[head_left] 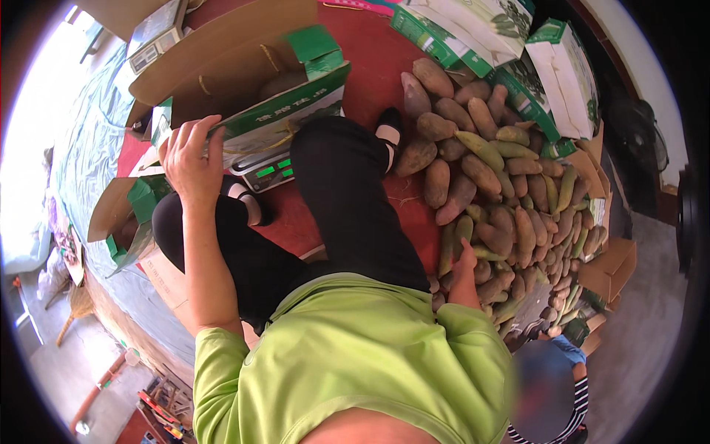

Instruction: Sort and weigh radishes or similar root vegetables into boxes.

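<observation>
My left hand point(194, 157) grips the near top edge of an open green-and-white cardboard box point(285, 111), its fingers curled over the rim. The box stands on a digital scale point(268, 174) with lit green displays. Dark rounded shapes sit inside, mostly in shadow. At my right side, my right hand point(464, 268) reaches down to a large pile of oblong brown tubers point(481, 175), which look like sweet potatoes. Its visible fingers are stretched out beside a green oblong piece point(464, 228), and I see nothing held in them. Longer green pieces are mixed through the pile.
Another open box point(122, 214) stands left of my knee. Green-and-white boxes point(566, 81) lie behind the pile on the red floor covering point(370, 44). Brown cardboard point(608, 274) stands at its right edge. Another person in striped clothing point(580, 399) is at lower right; a broom point(76, 307) is far left.
</observation>
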The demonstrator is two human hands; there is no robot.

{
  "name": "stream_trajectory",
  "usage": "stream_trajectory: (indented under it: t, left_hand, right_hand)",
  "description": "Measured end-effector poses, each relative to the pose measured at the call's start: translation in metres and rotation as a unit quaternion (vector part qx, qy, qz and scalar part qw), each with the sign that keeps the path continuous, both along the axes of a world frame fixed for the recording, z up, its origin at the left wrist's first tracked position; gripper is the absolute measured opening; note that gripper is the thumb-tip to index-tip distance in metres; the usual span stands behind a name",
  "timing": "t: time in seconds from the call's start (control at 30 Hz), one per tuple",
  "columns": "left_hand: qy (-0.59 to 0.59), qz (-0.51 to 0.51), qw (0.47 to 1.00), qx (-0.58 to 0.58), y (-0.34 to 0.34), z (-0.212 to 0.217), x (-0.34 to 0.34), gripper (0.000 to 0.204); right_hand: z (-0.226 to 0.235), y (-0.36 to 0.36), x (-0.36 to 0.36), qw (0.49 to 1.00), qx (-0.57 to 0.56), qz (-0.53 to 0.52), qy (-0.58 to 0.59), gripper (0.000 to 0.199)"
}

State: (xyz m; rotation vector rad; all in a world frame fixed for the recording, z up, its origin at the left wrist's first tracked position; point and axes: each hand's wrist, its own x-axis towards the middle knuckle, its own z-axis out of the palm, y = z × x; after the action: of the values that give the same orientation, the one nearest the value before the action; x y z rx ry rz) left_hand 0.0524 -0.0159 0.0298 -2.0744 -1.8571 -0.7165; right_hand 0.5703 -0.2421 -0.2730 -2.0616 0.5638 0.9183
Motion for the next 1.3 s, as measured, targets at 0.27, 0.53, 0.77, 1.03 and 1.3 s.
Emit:
stream_trajectory:
  t: [0.27, 0.53, 0.77, 1.03, 1.3]
  left_hand:
    - [-0.010, -0.019, 1.000, 0.000, 0.002, 0.002, -0.002, 0.015]
    - [-0.018, -0.027, 0.999, -0.009, 0.000, 0.004, -0.005, 0.017]
    - [-0.027, -0.043, 0.999, -0.010, -0.001, 0.003, -0.008, 0.019]
    - [-0.015, -0.039, 0.999, -0.018, -0.003, 0.006, -0.008, 0.020]
    - [-0.010, -0.045, 0.999, -0.023, 0.001, 0.004, -0.006, 0.020]
  right_hand:
    - [0.007, 0.017, -0.056, 0.962, 0.165, -0.118, 0.181, 0.039]
    - [0.093, 0.105, -0.111, 0.917, 0.364, 0.093, 0.130, 0.031]
    - [0.242, 0.222, -0.170, 0.772, 0.497, 0.392, -0.061, 0.036]
    - [0.329, 0.331, -0.257, 0.536, 0.492, 0.635, -0.262, 0.033]
    - [0.310, 0.377, -0.324, 0.454, 0.394, 0.735, -0.313, 0.052]
